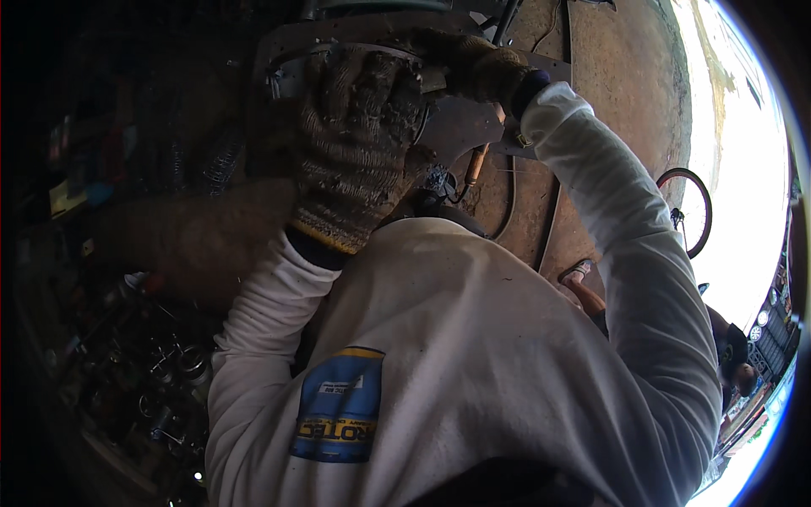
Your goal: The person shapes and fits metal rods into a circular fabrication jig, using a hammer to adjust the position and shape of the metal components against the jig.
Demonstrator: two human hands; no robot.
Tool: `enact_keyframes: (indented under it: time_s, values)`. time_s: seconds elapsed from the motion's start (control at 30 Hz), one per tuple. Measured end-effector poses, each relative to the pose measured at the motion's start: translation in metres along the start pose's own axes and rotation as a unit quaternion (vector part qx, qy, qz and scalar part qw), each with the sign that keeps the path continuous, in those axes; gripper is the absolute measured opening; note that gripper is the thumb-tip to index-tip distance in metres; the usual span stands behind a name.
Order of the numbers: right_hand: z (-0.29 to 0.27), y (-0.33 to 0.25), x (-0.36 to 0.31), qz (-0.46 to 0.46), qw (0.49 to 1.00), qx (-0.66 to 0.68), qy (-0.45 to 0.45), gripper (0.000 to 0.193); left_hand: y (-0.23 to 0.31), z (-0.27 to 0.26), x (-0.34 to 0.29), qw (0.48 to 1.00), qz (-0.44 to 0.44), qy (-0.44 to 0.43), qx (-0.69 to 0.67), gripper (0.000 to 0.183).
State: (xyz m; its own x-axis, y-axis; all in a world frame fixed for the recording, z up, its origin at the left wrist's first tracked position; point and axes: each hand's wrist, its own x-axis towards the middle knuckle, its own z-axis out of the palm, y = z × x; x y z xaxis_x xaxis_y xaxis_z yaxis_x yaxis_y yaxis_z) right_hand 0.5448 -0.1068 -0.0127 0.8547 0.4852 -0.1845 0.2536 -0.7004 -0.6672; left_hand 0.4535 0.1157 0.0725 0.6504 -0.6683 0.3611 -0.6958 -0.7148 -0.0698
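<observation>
Both my hands wear dirty knitted work gloves and reach forward to a workpiece in front of my chest. My left hand lies over a round metal part with a bright rim, its fingers bent across it and its thumb out to the right. My right hand comes in from the right, fingers closed and pointing left along the far side of the part. Whatever the right fingers hold is hidden. Between the hands shows a small metal block. Beneath them is a flat dark metal plate.
Near the plate is a tool with a wooden handle. A hose lies on the brown floor. Springs and jumbled metal parts are at left. At right are a bicycle wheel and another person's sandalled foot.
</observation>
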Motion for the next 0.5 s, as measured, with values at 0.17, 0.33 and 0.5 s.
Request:
enact_keyframes:
  time_s: [0.17, 0.33, 0.5]
  values:
    - [0.021, 0.021, 0.014, 0.003, 1.000, -0.026, 0.015, 0.073, 0.005, 0.052, 0.036, 0.989, -0.007, -0.076, 0.125, 0.076]
    - [0.026, 0.035, 0.013, -0.045, 0.995, -0.082, 0.045, 0.070, 0.014, 0.050, 0.061, 0.964, -0.042, -0.218, 0.144, 0.081]
    - [0.020, 0.025, 0.006, -0.060, 0.997, -0.014, 0.043, 0.071, 0.018, 0.050, 0.073, 0.945, -0.057, -0.279, 0.161, 0.081]
